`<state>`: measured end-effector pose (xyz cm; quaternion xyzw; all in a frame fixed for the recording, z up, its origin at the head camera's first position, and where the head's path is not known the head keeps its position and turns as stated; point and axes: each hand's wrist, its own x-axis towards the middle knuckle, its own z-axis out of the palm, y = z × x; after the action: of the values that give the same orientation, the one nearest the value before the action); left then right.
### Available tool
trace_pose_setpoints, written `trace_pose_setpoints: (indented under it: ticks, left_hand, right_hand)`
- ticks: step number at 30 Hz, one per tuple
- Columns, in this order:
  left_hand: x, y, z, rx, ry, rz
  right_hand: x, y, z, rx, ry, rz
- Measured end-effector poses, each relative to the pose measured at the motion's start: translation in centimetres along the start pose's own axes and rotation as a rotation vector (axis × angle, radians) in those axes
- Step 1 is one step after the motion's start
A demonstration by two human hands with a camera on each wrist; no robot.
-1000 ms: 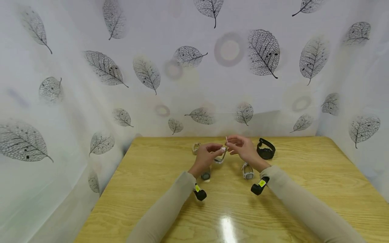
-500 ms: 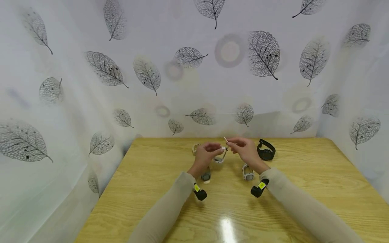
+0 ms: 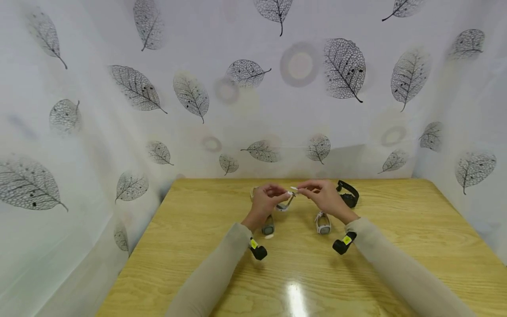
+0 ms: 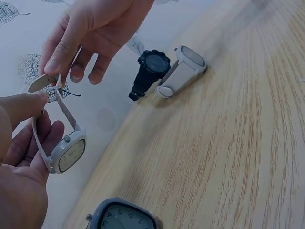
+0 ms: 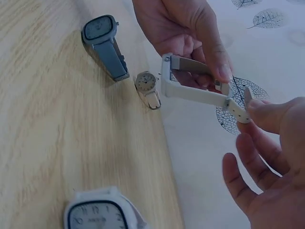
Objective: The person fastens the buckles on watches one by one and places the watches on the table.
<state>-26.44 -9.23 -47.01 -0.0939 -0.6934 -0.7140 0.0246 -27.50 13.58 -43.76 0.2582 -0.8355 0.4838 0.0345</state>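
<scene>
A white-strapped watch [image 3: 288, 201] hangs above the wooden table [image 3: 396, 229] between my hands. My left hand [image 3: 282, 194] grips it near the case [image 4: 69, 153], thumb on the buckle end of the strap. Just to its right, my right hand [image 3: 303, 190] pinches the free strap tip [image 5: 239, 112] between thumb and forefinger, its other fingers spread loosely. The strap [image 5: 198, 95] runs nearly level between the two hands.
On the table lie a black watch [image 3: 348, 194] at the far right, a white watch [image 3: 323, 224] under my right wrist, a grey-blue square watch [image 3: 268, 227] under my left wrist, and a small beige watch [image 5: 147, 85] behind the left hand. A leaf-print curtain [image 3: 245, 88] backs the table.
The strap tip, which pointed up a second ago, now lies level. My right hand has turned and dropped slightly with it, and the left hand has barely moved.
</scene>
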Motion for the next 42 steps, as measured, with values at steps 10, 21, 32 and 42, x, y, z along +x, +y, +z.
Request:
trace_pose_setpoints:
  ticks: [10,21,32,42]
  left_hand:
    - [-0.2,0.0,-0.3,0.007,-0.043,0.053]
    - [-0.2,-0.2,-0.1,-0.001,-0.040,0.060]
    - [-0.3,0.0,-0.2,-0.016,-0.055,0.052]
    - [-0.4,0.1,-0.1,0.033,-0.092,0.088]
  right_hand:
    - [0.4,0.1,-0.4,-0.123,-0.091,-0.098]
    - [-0.5,0.6,0.6,0.101,-0.082,0.084]
    - [-0.4,0.8,0.1,0.279,-0.144,0.218]
    - [0.3,0.5,-0.3,0.228,-0.194,0.218]
